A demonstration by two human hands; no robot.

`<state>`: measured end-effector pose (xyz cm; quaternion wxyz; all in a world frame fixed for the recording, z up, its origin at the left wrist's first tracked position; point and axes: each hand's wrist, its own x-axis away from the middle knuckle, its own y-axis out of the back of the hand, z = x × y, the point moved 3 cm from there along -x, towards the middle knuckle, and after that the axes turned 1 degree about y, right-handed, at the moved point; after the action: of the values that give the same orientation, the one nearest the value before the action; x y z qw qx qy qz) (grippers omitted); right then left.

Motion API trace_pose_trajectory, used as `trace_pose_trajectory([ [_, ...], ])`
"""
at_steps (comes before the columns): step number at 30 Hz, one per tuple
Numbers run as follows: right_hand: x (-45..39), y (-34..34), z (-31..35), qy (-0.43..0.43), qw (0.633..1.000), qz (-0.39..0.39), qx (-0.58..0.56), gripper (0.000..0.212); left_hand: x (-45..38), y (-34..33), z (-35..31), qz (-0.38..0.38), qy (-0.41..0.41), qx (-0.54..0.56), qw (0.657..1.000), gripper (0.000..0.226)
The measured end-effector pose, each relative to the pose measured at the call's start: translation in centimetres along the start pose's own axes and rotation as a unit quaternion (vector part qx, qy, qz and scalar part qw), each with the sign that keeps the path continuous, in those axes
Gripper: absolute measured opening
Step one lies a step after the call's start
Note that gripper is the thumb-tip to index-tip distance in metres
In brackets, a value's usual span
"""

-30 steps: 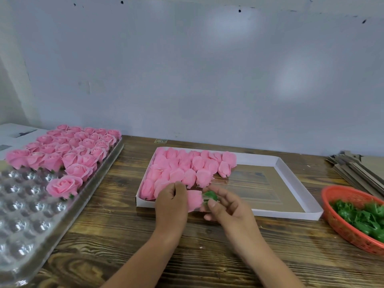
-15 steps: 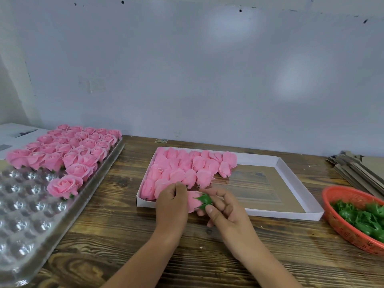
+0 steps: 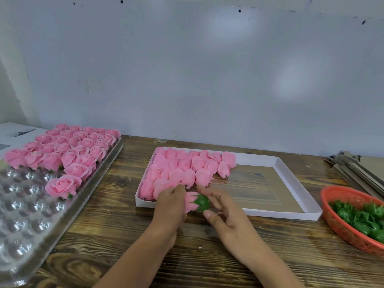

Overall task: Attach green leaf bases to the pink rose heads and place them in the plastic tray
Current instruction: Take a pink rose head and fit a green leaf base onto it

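Head view: leaf base seated on a rose over the tabletop (image 3: 207,256).
Left hand (image 3: 170,206) grips the rose (image 3: 190,201) sideways, exposing its underside; right hand (image 3: 226,217), fingers loosely open, touches the base (image 3: 202,203), probably pressing it on. Tray (image 3: 27,235) waits left, half filled.

A stack of flat cardboard sheets (image 3: 357,171) lies at the wooden table's (image 3: 116,225) far right edge, papers (image 3: 14,134) at its far left corner.

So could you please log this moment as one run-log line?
step: fitting leaf base on rose head | left hand: holds rose | right hand: fingers at base | plastic tray: partly filled
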<state>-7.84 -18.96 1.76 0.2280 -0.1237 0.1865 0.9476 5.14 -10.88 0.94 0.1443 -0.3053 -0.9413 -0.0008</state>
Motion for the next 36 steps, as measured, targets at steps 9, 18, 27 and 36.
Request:
trace_pose_trajectory([
  [9,-0.1,0.3,0.3,0.020,0.989,-0.077,0.126,0.040,0.1,-0.1,0.2,-0.031,-0.054,-0.017,0.998,0.032],
  [18,-0.1,-0.1,0.2,-0.029,0.993,-0.086,0.074,0.039,0.2,0.2,-0.5,-0.118,-0.224,-0.082,0.964,0.046],
  [27,-0.5,-0.2,-0.7,-0.087,0.985,-0.134,-0.065,0.034,0.2,0.3,-0.6,-0.129,-0.257,-0.083,0.954,0.046],
  [36,-0.5,-0.2,-0.6,-0.062,0.988,-0.131,-0.054,0.036,0.4,0.2,-0.5,-0.129,-0.272,-0.074,0.951,0.047],
])
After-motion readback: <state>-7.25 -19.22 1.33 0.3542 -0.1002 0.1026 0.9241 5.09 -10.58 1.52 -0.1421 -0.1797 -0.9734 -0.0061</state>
